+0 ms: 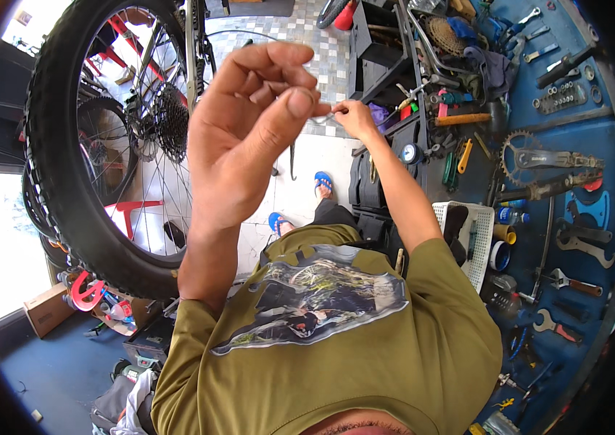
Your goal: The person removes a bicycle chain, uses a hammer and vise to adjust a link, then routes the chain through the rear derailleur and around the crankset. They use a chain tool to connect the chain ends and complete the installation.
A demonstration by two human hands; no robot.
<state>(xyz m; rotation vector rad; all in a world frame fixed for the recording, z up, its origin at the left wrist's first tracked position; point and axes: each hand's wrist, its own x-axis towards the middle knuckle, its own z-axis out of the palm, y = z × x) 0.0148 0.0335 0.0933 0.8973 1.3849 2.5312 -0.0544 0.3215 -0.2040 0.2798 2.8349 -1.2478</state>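
Observation:
My left hand (pixel 242 138) is raised close to the camera, fingers curled and thumb bent in toward them. What lies between its thumb and fingertips, if anything, is hidden. Farther off and to the right, my right hand (pixel 353 119) pinches what looks like a thin, pale cable (pixel 324 119). This strand runs left toward the left fingertips, where I lose sight of it. Beside my left hand stands a bicycle wheel (pixel 61 145) with a knobbly black tyre and a dark cassette (pixel 170 123). A thin dark hooked piece (pixel 293 161) hangs below the left thumb.
At right, a blue tool wall (pixel 583 239) carries wrenches and a crankset (pixel 539 158). A black tool cart (pixel 384 65), a hammer (pixel 467 119) and a white plastic basket (pixel 478 250) stand before it. A cardboard box (pixel 48 310) sits at lower left.

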